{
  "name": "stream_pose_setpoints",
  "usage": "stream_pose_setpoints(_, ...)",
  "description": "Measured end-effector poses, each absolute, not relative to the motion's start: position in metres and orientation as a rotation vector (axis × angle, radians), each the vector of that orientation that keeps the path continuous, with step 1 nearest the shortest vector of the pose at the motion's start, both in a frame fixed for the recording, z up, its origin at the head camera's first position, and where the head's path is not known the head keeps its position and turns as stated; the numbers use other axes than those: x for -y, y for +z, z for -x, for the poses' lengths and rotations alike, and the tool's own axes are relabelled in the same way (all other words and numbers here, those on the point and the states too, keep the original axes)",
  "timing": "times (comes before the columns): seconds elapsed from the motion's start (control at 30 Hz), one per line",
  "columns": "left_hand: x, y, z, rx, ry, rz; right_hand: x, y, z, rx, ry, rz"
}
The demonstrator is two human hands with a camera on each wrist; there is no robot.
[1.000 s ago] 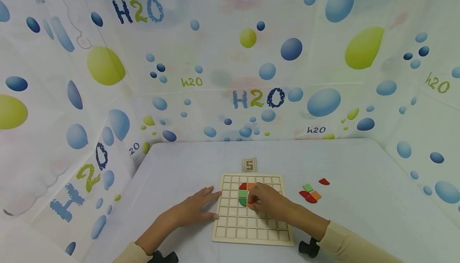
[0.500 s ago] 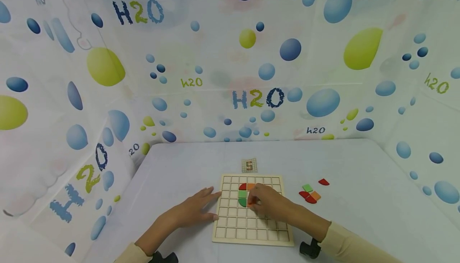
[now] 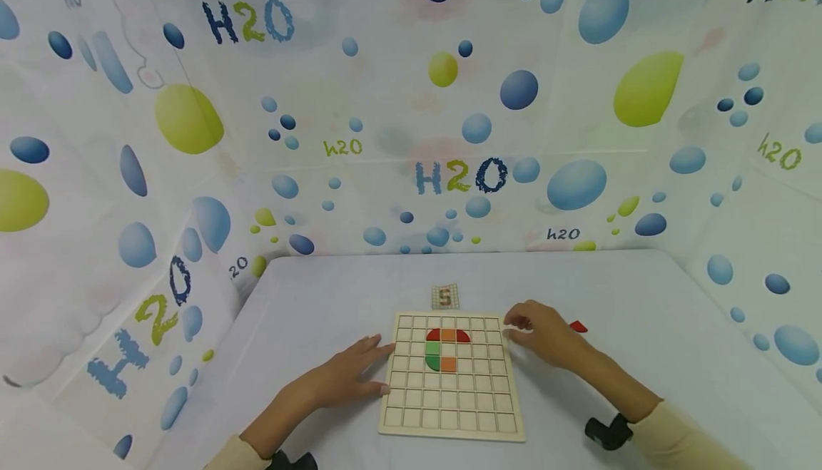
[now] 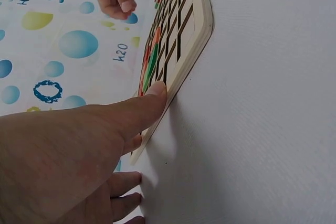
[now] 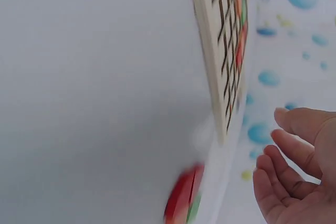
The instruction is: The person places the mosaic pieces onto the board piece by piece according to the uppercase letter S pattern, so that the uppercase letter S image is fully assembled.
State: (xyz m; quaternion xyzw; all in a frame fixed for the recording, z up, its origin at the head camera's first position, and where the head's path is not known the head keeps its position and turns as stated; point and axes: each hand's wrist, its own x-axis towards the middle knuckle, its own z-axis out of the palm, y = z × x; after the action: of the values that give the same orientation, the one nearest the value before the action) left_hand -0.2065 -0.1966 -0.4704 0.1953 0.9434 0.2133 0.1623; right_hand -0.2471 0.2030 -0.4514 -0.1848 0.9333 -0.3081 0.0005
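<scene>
Head view has the grid board [image 3: 449,402] at lower centre, coloured tiles [image 3: 448,364] set in it; tile-laying seems partway. Left hand [image 3: 349,376] rests straight-fingered against its left edge; right hand [image 3: 546,334], empty, fingers parted, hovers upper right. Next likely calls for pinching another loose tile [image 3: 579,327], right of centre.
</scene>
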Motion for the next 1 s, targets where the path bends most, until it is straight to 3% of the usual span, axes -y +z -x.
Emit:
stream_pose_setpoints(0.4, 0.198, -0.468, 0.204, -2.699, 0.596, -0.549, -0.305, -0.462, 0.261, -2.963, -0.883, 0.236)
stream_pose_setpoints(1.0, 0.195, -0.465, 0.202, -2.688, 0.615, -0.536, -0.31, -0.476, 0.272, -2.953, -0.837, 0.294)
